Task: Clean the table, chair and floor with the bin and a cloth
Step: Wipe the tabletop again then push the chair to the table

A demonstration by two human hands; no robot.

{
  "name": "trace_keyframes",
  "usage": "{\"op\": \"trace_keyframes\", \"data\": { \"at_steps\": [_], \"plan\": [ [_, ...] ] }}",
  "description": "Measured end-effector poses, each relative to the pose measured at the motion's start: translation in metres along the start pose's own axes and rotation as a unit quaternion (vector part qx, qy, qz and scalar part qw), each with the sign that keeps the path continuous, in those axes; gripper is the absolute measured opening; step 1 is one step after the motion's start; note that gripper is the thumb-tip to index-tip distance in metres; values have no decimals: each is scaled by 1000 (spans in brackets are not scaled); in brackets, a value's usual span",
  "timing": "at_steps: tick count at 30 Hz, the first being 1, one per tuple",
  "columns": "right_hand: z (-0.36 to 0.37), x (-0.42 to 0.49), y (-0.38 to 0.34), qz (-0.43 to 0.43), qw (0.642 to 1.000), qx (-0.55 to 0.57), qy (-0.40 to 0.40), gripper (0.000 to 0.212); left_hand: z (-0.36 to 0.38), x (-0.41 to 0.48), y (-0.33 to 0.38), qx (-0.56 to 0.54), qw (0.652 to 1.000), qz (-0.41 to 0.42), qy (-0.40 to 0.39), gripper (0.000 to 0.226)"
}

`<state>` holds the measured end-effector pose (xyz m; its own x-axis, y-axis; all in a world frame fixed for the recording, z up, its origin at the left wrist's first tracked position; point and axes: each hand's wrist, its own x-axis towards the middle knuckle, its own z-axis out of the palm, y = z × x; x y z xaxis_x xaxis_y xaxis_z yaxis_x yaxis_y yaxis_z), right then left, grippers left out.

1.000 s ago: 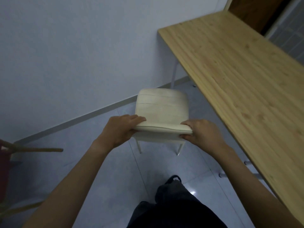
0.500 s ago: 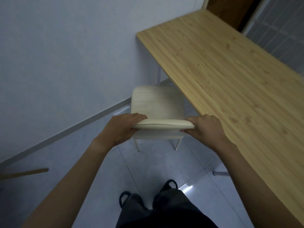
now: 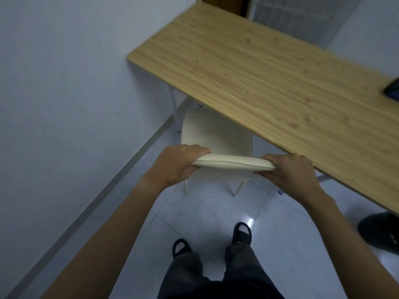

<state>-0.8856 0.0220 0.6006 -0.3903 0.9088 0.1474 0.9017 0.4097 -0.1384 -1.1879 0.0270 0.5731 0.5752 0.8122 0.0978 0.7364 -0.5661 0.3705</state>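
A cream chair (image 3: 213, 137) stands on the pale tiled floor (image 3: 207, 214), its seat partly under the front edge of the light wooden table (image 3: 259, 67). My left hand (image 3: 179, 164) grips the left end of the chair's backrest top. My right hand (image 3: 289, 172) grips the right end. Both hands are closed around the padded rim. No bin or cloth shows in the head view.
A white wall (image 3: 64, 93) runs close along the left with a grey skirting. A dark object (image 3: 391, 88) lies at the table's right edge. A dark shoe-like shape (image 3: 380, 231) sits on the floor at right. My feet in dark slippers (image 3: 241, 233) stand behind the chair.
The chair has slid forward and to the right, so its seat now goes under the table edge. Both hands kept their hold on the backrest. The view swung right.
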Motion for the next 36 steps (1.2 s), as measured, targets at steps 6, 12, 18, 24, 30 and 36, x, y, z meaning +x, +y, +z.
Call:
{"op": "trace_keyframes", "data": {
  "at_steps": [6,12,18,24,30,36],
  "plan": [
    [3,-21,-25,112,993,-37,23,25,-14,24,-16,-4,996,91,-24,33],
    [8,-11,-27,179,983,-36,23,24,-26,61,-36,-10,990,135,-32,29],
    [5,25,-2,202,979,-15,38,28,-24,111,-56,19,989,134,-59,36],
    [7,64,13,221,975,5,-2,35,-31,160,-80,24,987,115,-110,48],
    [11,92,21,253,967,10,-11,39,-36,188,-98,61,987,114,-91,44],
    [12,104,19,278,961,-6,-8,40,-42,200,-108,68,985,127,-89,42]
  ]
}}
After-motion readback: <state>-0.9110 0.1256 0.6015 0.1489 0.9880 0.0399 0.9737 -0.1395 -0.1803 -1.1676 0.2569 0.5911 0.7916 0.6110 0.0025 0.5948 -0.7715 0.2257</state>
